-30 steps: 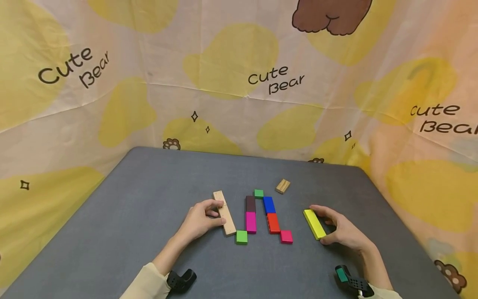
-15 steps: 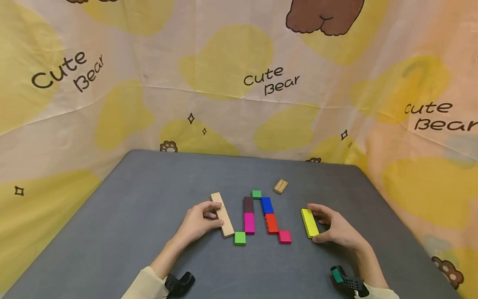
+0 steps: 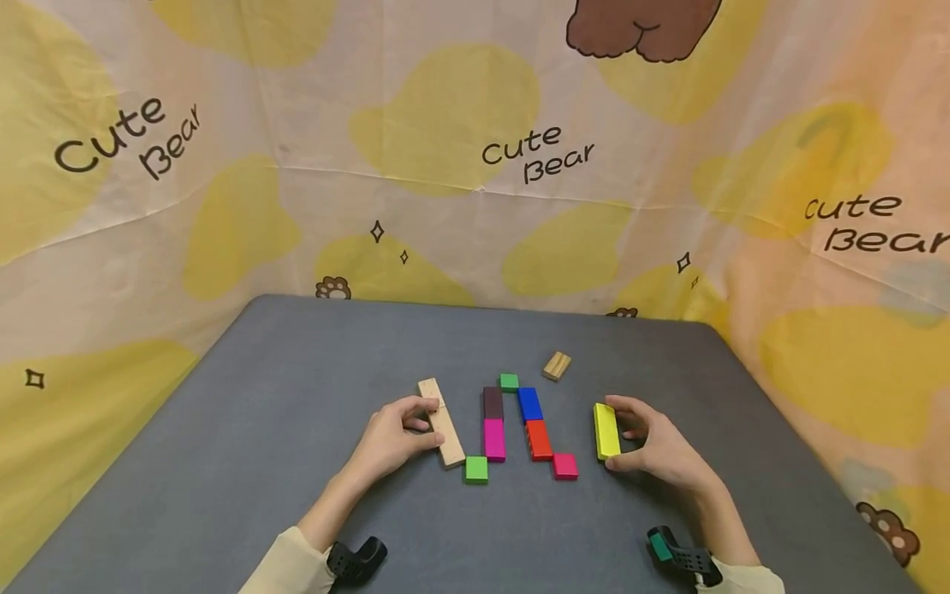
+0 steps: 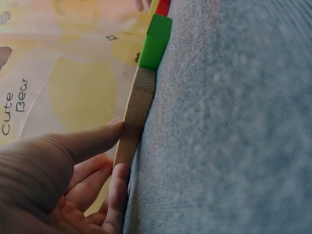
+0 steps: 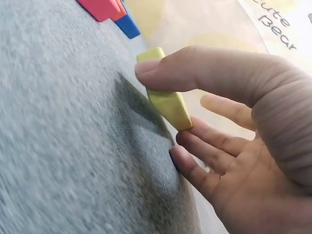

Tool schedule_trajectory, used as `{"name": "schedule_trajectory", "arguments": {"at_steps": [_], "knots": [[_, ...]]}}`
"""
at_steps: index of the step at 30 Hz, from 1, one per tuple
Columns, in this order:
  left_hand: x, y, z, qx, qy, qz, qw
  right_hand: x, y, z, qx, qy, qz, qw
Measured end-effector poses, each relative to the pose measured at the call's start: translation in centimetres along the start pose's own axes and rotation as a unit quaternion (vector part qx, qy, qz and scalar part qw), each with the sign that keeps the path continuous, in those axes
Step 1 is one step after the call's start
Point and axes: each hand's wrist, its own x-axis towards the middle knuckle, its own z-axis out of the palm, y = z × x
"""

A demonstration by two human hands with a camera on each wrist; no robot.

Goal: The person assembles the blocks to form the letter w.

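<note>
Two pale wooden blocks lie end to end, slanting, left of the colored blocks. My left hand touches their left side with thumb and fingertips; in the left wrist view its thumb rests against the near wooden block. My right hand pinches a long yellow block lengthwise between thumb and fingers. A shadow beneath the yellow block in the right wrist view shows it raised slightly off the cloth. A light green block sits at the wooden blocks' near end.
Magenta and dark purple blocks form one column. A green block bridges toward blue and red blocks. A pink block meets the red one's corner. A striped wooden piece lies farther back on the grey table.
My right hand has carried the yellow block left and slightly away from me, turning it more upright in the head view. My left hand stays at the wooden blocks.
</note>
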Motion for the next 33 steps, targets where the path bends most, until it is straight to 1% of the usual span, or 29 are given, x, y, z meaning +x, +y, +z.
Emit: {"name": "schedule_trajectory", "arguments": {"at_steps": [5, 9, 13, 16, 19, 22, 29, 33], "knots": [[0.1, 0.2, 0.0, 0.0, 0.001, -0.002, 1.0, 0.2, -0.4, 0.8, -0.01, 0.016, -0.012, 1.0], [0.1, 0.2, 0.0, 0.0, 0.001, -0.002, 1.0, 0.4, -0.7, 1.3, -0.027, 0.026, -0.002, 0.999], [0.2, 0.1, 0.0, 0.001, 0.002, -0.004, 1.0, 0.5, -0.7, 1.1, -0.022, 0.011, 0.003, 1.0], [0.2, 0.1, 0.0, 0.002, 0.003, -0.003, 1.0, 0.4, -0.3, 0.7, -0.007, -0.011, -0.009, 1.0], [0.2, 0.0, 0.0, 0.003, 0.002, 0.0, 1.0, 0.3, 0.0, 0.5, 0.004, -0.022, -0.023, 0.999], [0.3, 0.0, 0.0, 0.004, 0.001, 0.002, 1.0, 0.3, 0.0, 0.5, 0.004, -0.023, -0.026, 0.999], [0.2, 0.1, -0.1, -0.001, -0.001, 0.003, 1.0, 0.3, -0.4, 0.9, -0.007, -0.011, -0.012, 1.0], [0.1, 0.2, -0.1, -0.005, -0.001, 0.001, 1.0, 0.4, -0.4, 1.0, -0.014, -0.006, -0.013, 1.0]]}}
